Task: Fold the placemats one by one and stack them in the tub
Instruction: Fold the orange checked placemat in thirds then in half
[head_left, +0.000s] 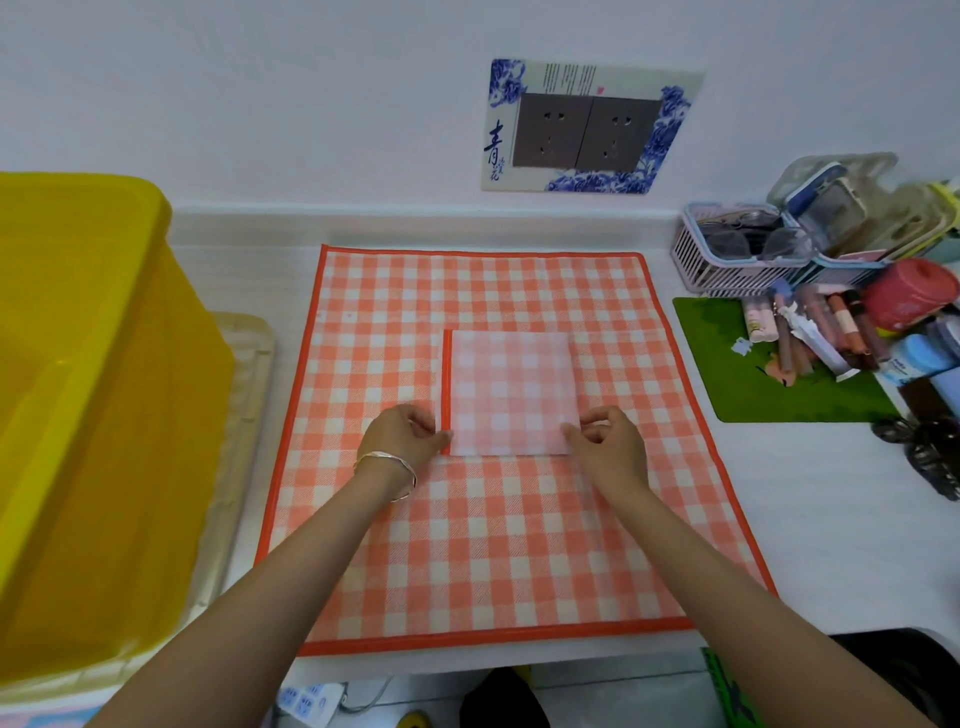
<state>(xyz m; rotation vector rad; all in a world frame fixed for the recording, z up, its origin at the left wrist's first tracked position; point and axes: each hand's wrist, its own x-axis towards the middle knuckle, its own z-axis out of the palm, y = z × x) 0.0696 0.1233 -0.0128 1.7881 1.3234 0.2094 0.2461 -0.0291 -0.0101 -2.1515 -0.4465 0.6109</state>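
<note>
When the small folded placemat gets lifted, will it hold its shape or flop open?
Probably floppy: the folded placemat looks thin, cloth-like, so layers may sag open. Likely light: the left hand and right hand pinch only its near corners.

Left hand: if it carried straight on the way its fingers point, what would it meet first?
The folded placemat: the left hand seems to pinch its near left corner.

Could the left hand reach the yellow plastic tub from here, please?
Probably yes: the yellow plastic tub stands open leftward of the left hand, with nothing standing between them.
</note>
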